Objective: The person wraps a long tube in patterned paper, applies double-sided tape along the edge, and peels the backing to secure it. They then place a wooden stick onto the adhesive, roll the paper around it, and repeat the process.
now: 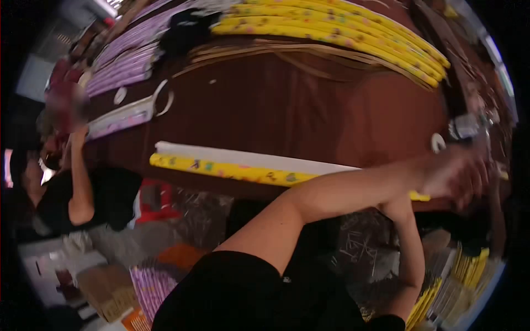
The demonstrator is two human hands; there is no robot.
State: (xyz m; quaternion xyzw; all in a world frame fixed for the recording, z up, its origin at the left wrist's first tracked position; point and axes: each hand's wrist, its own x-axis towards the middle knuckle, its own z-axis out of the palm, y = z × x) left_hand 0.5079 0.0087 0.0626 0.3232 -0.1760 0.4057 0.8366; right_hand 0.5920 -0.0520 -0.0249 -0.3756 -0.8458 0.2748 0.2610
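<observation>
A yellow patterned paper roll (232, 170) lies along the near edge of the dark red table, with a white strip of its sheet (248, 156) showing along its far side. My left arm crosses over the roll's right part. My left hand (455, 174) is beyond the roll's right end, smeared by motion, close to a white tape ring (438, 143) and a clear plastic object (465, 127). From below right, my right hand (396, 207) reaches the roll's right part; its fingers are hidden behind my left forearm.
Yellow patterned rolls (331, 25) lie at the back, with brown strips (265, 51) before them. Purple rolls (124, 66) are at back left. Another person's arm (81, 182) reaches a purple-and-white roll (121, 118) beside a white loop (164, 99). Boxes (105, 287) stand below left.
</observation>
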